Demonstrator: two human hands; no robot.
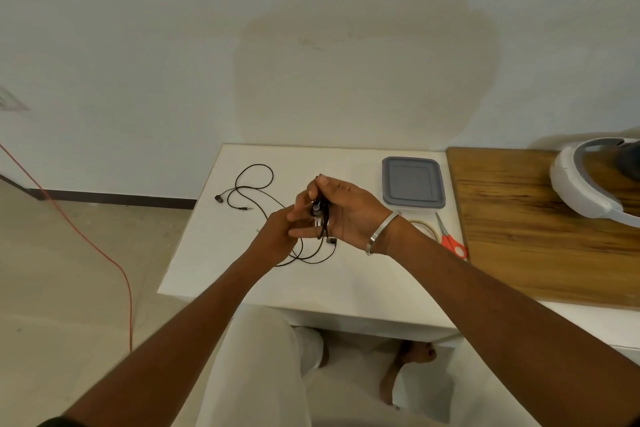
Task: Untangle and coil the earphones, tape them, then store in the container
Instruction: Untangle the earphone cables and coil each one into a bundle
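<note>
Black wired earphones [254,184] lie partly on the white table [339,281]. A loop, one earbud and the jack rest at the back left. The rest of the cord is bunched between my hands and hangs in loops beneath them. My right hand [346,211] pinches the bundle from above, a metal bangle on its wrist. My left hand [277,236] holds the cord from the left, its fingers against the bundle. A grey lidded container [412,182] sits at the back right. A tape roll [427,227] lies behind my right wrist, partly hidden.
Red-handled scissors [450,237] lie by the tape near the table's right edge. A wooden board [540,225] adjoins on the right, with a white headset [588,180] on it. A red cable [104,253] runs over the floor at left. My legs and feet show below the table.
</note>
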